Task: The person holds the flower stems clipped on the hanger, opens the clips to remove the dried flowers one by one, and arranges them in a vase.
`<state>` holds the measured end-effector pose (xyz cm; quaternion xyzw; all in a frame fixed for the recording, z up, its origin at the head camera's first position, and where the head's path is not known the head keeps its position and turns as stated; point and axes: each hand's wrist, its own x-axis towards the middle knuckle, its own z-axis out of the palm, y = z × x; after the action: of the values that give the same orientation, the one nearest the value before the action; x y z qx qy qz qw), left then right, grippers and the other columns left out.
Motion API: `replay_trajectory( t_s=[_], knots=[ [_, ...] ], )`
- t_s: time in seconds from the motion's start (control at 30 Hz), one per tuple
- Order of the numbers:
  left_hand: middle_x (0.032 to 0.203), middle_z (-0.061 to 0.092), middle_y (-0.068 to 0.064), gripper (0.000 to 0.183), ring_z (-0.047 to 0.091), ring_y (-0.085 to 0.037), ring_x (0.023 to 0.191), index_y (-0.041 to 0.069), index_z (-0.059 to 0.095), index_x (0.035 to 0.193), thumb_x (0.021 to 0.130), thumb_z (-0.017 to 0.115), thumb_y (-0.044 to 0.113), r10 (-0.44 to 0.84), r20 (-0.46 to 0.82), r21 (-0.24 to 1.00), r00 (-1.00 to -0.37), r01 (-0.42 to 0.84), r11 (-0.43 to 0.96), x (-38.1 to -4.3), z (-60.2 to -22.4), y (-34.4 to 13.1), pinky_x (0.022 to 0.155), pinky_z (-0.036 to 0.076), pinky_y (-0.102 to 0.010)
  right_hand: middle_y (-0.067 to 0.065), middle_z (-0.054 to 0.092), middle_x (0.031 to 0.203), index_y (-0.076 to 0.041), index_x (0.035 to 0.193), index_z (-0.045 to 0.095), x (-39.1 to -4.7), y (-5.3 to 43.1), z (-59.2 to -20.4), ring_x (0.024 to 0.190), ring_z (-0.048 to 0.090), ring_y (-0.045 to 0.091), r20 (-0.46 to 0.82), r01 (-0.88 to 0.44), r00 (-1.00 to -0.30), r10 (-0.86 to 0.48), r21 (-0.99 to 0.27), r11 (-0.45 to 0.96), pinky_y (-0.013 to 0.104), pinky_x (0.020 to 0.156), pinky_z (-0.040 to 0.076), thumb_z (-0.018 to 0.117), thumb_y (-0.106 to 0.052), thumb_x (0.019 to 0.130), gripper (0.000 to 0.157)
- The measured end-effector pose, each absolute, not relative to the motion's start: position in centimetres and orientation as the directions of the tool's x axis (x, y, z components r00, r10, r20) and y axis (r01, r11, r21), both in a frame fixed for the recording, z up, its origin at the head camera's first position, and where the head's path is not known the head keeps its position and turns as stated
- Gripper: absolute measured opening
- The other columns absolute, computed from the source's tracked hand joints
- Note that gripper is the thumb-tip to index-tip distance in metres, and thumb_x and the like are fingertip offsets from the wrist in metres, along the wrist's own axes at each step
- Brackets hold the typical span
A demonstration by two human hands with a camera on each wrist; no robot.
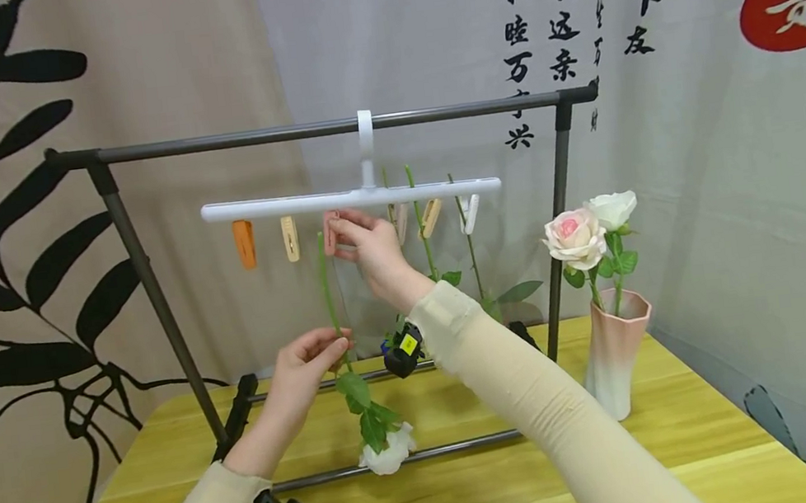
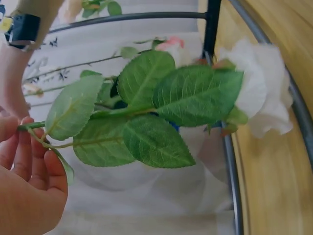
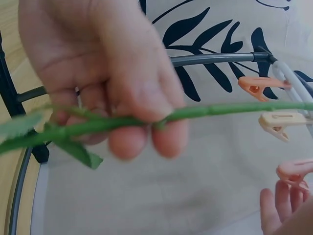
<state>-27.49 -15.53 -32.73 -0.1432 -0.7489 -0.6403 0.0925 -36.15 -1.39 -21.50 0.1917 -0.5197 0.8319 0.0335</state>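
Observation:
My left hand pinches the green stem of a white rose that hangs head down, its bloom in front of the rack's lower bar. The stem's cut end points up, just left of a pink clothespin on a white hanger. That clothespin is held between the thumb and fingers of my right hand. Leaves fill much of the left wrist view, with the bloom to their right. In the right wrist view the left hand on the stem is large in front, with the right hand at the lower right.
A dark metal rack carries the hanger. Orange and pale yellow clothespins hang left of the pink one; several clothespins with flower stems hang to the right. A pink-white vase with two roses stands on the wooden table.

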Motion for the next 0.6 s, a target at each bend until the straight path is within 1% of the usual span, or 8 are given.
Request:
replay_trajectory(
  t_s=[0.13, 0.23, 0.33, 0.4, 0.47, 0.5, 0.57, 0.6],
  knots=[
    [0.106, 0.070, -0.003, 0.035, 0.063, -0.017, 0.096, 0.002, 0.067, 0.116, 0.094, 0.066, 0.030, 0.115, 0.348, 0.924, -0.931, 0.361, 0.129, -27.3, -32.3, -15.3, 0.078, 0.051, -0.030, 0.010, 0.064, 0.109, 0.003, 0.130, 0.055, -35.6, -0.7, -21.7, 0.086, 0.063, 0.016, 0.284, -0.182, -0.937, -0.203, -0.893, -0.411, 0.041, 0.092, 0.049, 0.060, -0.010, 0.097, 0.035],
    [0.108, 0.069, -0.001, 0.035, 0.063, -0.016, 0.098, 0.000, 0.066, 0.115, 0.095, 0.065, 0.028, 0.120, 0.356, 0.921, -0.927, 0.370, 0.122, -27.3, -32.2, -15.2, 0.079, 0.051, -0.029, 0.015, 0.062, 0.119, 0.001, 0.135, 0.052, -34.7, 0.5, -22.3, 0.099, 0.063, 0.021, 0.270, -0.180, -0.921, -0.281, -0.934, -0.308, 0.040, 0.095, 0.048, 0.057, -0.013, 0.099, 0.039],
    [0.110, 0.069, -0.001, 0.034, 0.063, -0.015, 0.099, 0.000, 0.066, 0.116, 0.095, 0.066, 0.026, 0.115, 0.351, 0.924, -0.929, 0.363, 0.116, -27.2, -32.1, -15.3, 0.079, 0.051, -0.029, 0.016, 0.059, 0.124, -0.002, 0.137, 0.051, -33.3, 2.2, -23.1, 0.112, 0.060, 0.027, 0.326, -0.276, -0.886, -0.329, -0.942, -0.190, 0.035, 0.093, 0.049, 0.055, -0.015, 0.101, 0.039],
    [0.111, 0.069, 0.000, 0.034, 0.064, -0.014, 0.098, -0.001, 0.065, 0.117, 0.094, 0.066, 0.025, 0.109, 0.348, 0.926, -0.931, 0.359, 0.113, -27.1, -32.1, -15.3, 0.080, 0.051, -0.028, 0.014, 0.060, 0.121, -0.004, 0.136, 0.052, -32.5, 3.5, -23.7, 0.112, 0.059, 0.027, 0.421, -0.412, -0.843, -0.335, -0.905, -0.102, 0.033, 0.091, 0.050, 0.056, -0.014, 0.100, 0.038],
    [0.107, 0.070, -0.001, 0.035, 0.065, -0.014, 0.097, -0.001, 0.064, 0.118, 0.094, 0.067, 0.023, 0.111, 0.352, 0.925, -0.929, 0.364, 0.110, -27.0, -32.0, -15.3, 0.081, 0.051, -0.028, 0.012, 0.060, 0.116, -0.003, 0.134, 0.054, -31.7, 4.6, -24.1, 0.109, 0.059, 0.025, 0.563, -0.606, -0.748, -0.351, -0.796, 0.015, 0.032, 0.089, 0.050, 0.059, -0.011, 0.097, 0.037],
    [0.104, 0.071, -0.001, 0.035, 0.065, -0.015, 0.096, -0.002, 0.063, 0.118, 0.094, 0.067, 0.023, 0.115, 0.355, 0.924, -0.928, 0.367, 0.105, -27.0, -32.0, -15.2, 0.082, 0.050, -0.028, 0.012, 0.061, 0.114, -0.002, 0.131, 0.055, -31.3, 5.0, -24.3, 0.107, 0.059, 0.025, 0.645, -0.720, -0.664, -0.378, -0.689, 0.088, 0.031, 0.088, 0.050, 0.061, -0.008, 0.096, 0.037],
    [0.098, 0.071, -0.002, 0.034, 0.065, -0.016, 0.094, -0.003, 0.060, 0.115, 0.093, 0.068, 0.021, 0.131, 0.368, 0.921, -0.921, 0.380, 0.087, -26.9, -31.9, -15.1, 0.083, 0.050, -0.029, 0.011, 0.061, 0.114, -0.002, 0.127, 0.058, -30.7, 5.7, -24.5, 0.104, 0.059, 0.021, 0.773, -0.899, -0.437, -0.461, -0.366, 0.239, 0.029, 0.086, 0.050, 0.065, -0.006, 0.092, 0.036],
    [0.094, 0.071, -0.002, 0.032, 0.066, -0.017, 0.093, -0.003, 0.058, 0.113, 0.093, 0.069, 0.020, 0.139, 0.374, 0.919, -0.917, 0.386, 0.075, -26.9, -31.9, -15.0, 0.084, 0.050, -0.029, 0.011, 0.061, 0.114, -0.002, 0.124, 0.060, -30.5, 5.9, -24.6, 0.104, 0.059, 0.021, 0.804, -0.941, -0.305, -0.511, -0.172, 0.291, 0.030, 0.087, 0.049, 0.066, -0.005, 0.091, 0.035]
  ],
)
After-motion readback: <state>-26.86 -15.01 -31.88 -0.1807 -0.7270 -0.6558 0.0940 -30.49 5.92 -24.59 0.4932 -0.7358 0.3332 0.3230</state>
